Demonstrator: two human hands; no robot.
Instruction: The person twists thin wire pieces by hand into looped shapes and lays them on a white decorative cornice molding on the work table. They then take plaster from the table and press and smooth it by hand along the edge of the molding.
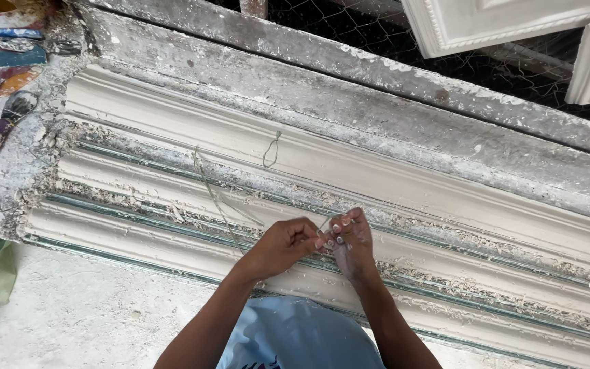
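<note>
Thin grey wire trails up and left from my left hand, which pinches it together with my right hand, fingertips touching, above the white plaster moulding, whose long axis runs left to right.

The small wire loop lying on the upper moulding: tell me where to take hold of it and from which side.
Take the small wire loop at its raised upper end, pinching from above. It lies alone on the smooth plaster moulding, apart from the left hand and right hand, so nothing seems to block it.
</note>
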